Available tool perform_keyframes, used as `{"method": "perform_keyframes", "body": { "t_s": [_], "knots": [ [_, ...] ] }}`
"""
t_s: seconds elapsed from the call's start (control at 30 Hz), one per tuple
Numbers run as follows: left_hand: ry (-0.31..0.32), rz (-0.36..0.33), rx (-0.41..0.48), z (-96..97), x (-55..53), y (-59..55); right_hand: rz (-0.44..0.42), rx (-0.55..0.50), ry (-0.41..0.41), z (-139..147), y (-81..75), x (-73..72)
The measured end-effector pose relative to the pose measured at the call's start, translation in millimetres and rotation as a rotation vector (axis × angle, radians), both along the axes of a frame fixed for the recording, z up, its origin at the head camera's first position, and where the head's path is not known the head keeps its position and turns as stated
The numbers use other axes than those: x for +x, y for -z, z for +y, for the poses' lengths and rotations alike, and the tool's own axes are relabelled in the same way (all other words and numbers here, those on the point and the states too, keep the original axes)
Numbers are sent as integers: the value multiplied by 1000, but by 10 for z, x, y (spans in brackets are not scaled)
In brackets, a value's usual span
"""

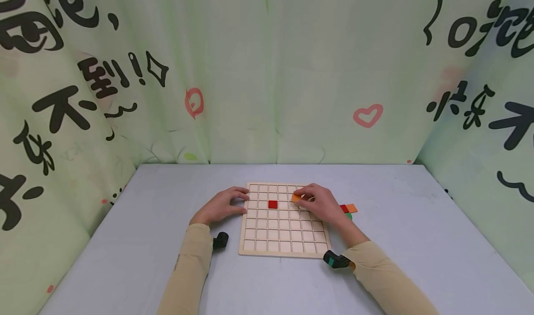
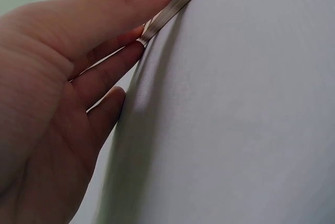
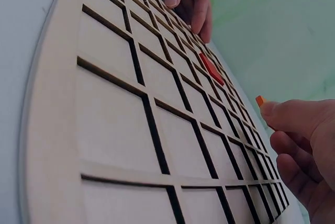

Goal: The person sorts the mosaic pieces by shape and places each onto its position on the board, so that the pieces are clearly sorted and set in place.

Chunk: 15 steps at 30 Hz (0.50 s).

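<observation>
A wooden grid board with square cells lies flat on the table. One red square tile sits in a cell in its upper part; the right wrist view also shows this red tile. My right hand pinches an orange square tile over the upper right part of the board. In the right wrist view, only a corner of the orange tile shows past the thumb. My left hand touches the board's left edge, its fingers fairly straight and the thumb apart from them.
Right of the board, partly behind my right wrist, lie a red piece, an orange piece and a green piece. The white table meets pale green curtains at its back and sides.
</observation>
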State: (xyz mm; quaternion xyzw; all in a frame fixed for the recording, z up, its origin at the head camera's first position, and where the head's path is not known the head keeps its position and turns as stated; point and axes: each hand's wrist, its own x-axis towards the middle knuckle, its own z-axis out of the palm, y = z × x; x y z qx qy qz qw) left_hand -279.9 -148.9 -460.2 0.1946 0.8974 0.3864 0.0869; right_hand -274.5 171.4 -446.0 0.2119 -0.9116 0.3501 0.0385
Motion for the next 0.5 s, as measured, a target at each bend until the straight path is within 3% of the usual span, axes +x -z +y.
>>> {"method": "perform_keyframes", "body": {
  "t_s": [0.5],
  "knots": [
    [-1,-3,2,-2,8,-6,-16,26,-56,-214,27,-9]
  ]
}}
